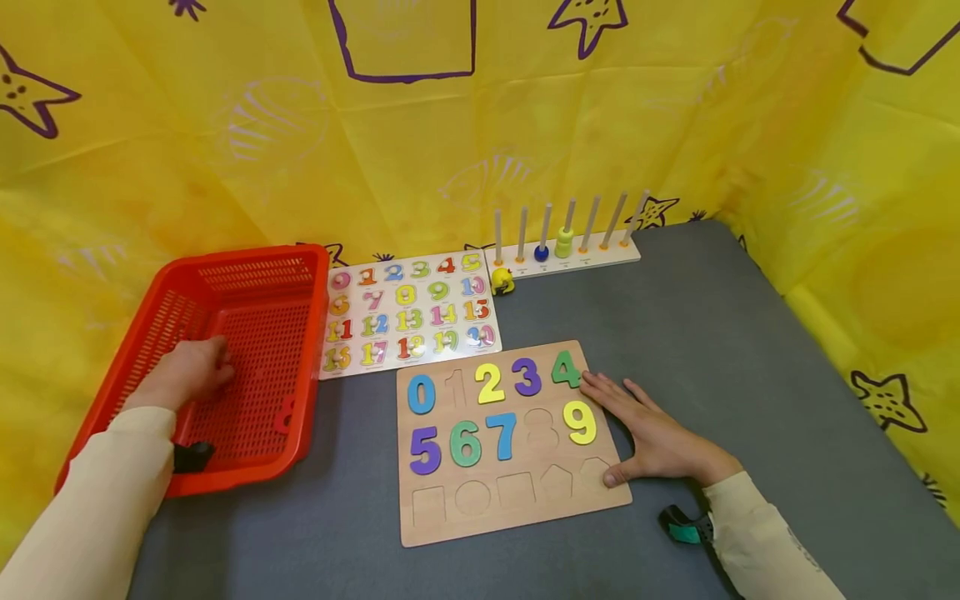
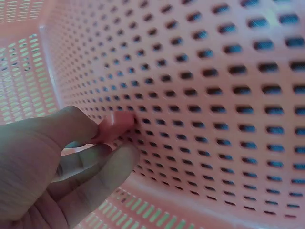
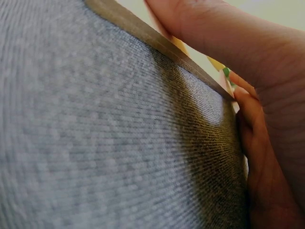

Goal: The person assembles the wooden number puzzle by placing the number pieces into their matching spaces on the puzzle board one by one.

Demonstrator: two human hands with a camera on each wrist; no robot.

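Observation:
Inside the red plastic basket at the left, my left hand pinches a small red piece between thumb and fingers. The piece is mostly covered by the fingers, and I cannot tell its shape. My right hand rests with spread fingers at the right edge of a wooden number puzzle board. Its fingertips are beside the green 4, its thumb at the lower right edge. Several coloured numbers, such as the blue 0 and yellow 9, sit in the board; the 1, 8 and bottom-row shape recesses show bare wood.
Another red piece lies in the basket near its right wall. Behind the puzzle is a white number board. A peg stand with beads and a small yellow figure stand at the back, before a yellow curtain.

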